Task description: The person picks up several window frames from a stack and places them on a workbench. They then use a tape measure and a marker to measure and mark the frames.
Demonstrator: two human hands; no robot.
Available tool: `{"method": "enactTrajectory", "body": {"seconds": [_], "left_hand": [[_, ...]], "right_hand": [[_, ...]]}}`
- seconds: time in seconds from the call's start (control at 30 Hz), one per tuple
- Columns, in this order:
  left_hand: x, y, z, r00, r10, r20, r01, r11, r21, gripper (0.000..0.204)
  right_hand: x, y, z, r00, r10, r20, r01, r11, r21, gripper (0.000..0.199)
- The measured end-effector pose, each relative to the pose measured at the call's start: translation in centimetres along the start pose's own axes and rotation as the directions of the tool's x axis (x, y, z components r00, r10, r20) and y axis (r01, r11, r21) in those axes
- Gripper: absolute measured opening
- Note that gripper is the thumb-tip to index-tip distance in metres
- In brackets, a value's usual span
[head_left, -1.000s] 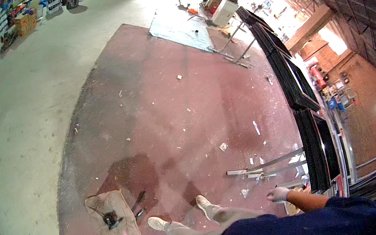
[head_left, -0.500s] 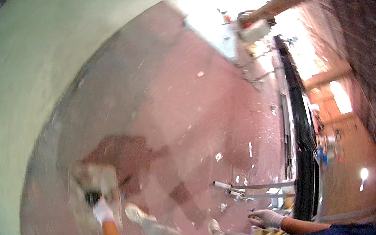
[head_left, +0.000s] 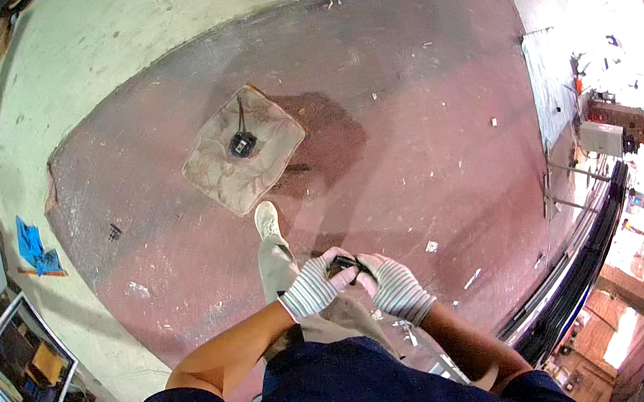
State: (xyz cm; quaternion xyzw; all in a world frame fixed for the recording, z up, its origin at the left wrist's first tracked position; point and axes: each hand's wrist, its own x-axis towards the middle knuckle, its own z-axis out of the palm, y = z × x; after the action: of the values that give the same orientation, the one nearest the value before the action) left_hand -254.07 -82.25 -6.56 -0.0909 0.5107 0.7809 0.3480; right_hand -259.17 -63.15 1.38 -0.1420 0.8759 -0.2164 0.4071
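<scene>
Both my hands wear white gloves with coloured striped cuffs and meet in front of my body. My left hand (head_left: pixel 318 283) is closed on a small black object (head_left: pixel 342 265), too small and covered to name exactly. From the other side my right hand (head_left: pixel 393 284) also grips it, fingertips close to the left ones. Ahead, a pale patterned square seat or board (head_left: pixel 213 159) stands on the floor. A black boxy device (head_left: pixel 243 143) with a dark strap or cord lies on top of it, apart from my hands.
My shoe (head_left: pixel 266 220) is just in front of the square seat. Long dark bars (head_left: pixel 578 256) lie along the right side. A blue cloth or bag (head_left: pixel 31 241) lies at left, near a framed panel (head_left: pixel 30 365). Small scraps dot the reddish floor (head_left: pixel 419 168).
My left hand has left the black device on the square seat and come back to my body. My right hand has moved in to join it at the small black object. The view has turned.
</scene>
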Motion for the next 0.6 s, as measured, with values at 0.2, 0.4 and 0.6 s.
{"method": "enactTrajectory", "body": {"seconds": [0.2, 0.4, 0.6], "left_hand": [[-2.1, 3.0, 0.0, 0.978, 0.197, 0.073, -0.209, 0.875, 0.437, 0.026], [-1.3, 4.9, -2.8, 0.872, 0.358, 0.335, -0.489, 0.675, 0.553, 0.028], [5.9, -7.8, -13.4, 0.903, 0.199, -0.381, 0.075, 0.799, 0.596, 0.029]], "right_hand": [[-2.2, -3.8, -3.3, 0.999, -0.009, 0.034, 0.018, 0.961, -0.277, 0.037], [-2.3, -2.2, -2.9, 0.962, 0.217, 0.165, -0.187, 0.966, -0.178, 0.052], [-4.4, 7.1, 1.2, 0.904, 0.424, -0.063, -0.427, 0.902, -0.057, 0.046]]}}
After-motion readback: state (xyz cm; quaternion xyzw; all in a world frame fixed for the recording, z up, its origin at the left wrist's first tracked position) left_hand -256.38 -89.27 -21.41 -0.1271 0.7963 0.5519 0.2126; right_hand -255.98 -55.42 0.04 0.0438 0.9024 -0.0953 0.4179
